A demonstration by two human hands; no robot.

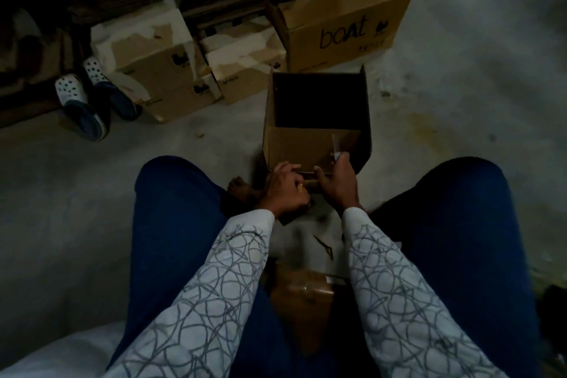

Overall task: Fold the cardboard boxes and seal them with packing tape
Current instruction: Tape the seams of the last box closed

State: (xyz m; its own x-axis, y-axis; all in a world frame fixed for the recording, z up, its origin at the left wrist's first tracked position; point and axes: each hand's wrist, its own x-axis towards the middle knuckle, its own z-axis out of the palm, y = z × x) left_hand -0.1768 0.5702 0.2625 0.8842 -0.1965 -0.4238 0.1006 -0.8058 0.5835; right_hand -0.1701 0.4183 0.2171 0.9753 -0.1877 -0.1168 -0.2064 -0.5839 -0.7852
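**Both hands on the near rim of an open carton**

We sit on a rough grey concrete floor (92, 209), knees in smooth blue cloth spread wide. At twelve o'clock from our hands stands the open box (294, 147), plain brown corrugated card, square-mouthed, dark inside.

The left hand (285, 190) curls its fingers over the box's near rim and grips it. The right hand (337, 184) grips the same rim, thumb hooked over the edge; a pale glossy strip (336, 147) stands up at its fingertips.

At six o'clock, between our white scribble-patterned sleeves (221, 285), lies a brown, shiny tape roll (302, 288), with thin scissors (323, 247) just beyond it.

At eleven o'clock sit two patched boxes (153, 64) with torn pale patches. At twelve o'clock is a printed box (343, 24), and at ten o'clock are perforated clogs (82, 101).
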